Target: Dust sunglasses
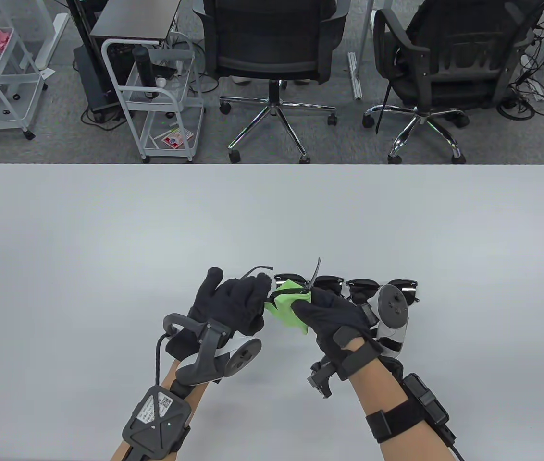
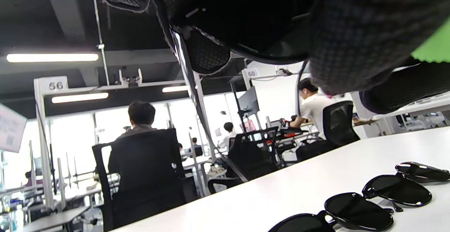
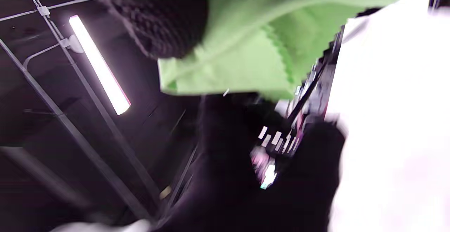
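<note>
My left hand (image 1: 253,294) grips a black pair of sunglasses (image 1: 285,278) just above the white table (image 1: 272,216), one temple arm sticking up past the fingers. My right hand (image 1: 317,300) holds a green cloth (image 1: 285,309) pinched over the frame's right side. In the left wrist view the held sunglasses (image 2: 274,49) sit under my gloved fingers (image 2: 369,31) with the green cloth (image 2: 434,45) at the right edge. The right wrist view is blurred: a glove finger (image 3: 168,17) on the green cloth (image 3: 253,49).
More black sunglasses (image 1: 365,289) lie in a row on the table behind my right hand, also low in the left wrist view as sunglasses (image 2: 358,212). Two office chairs (image 1: 272,57) and a white cart (image 1: 161,96) stand beyond the far edge.
</note>
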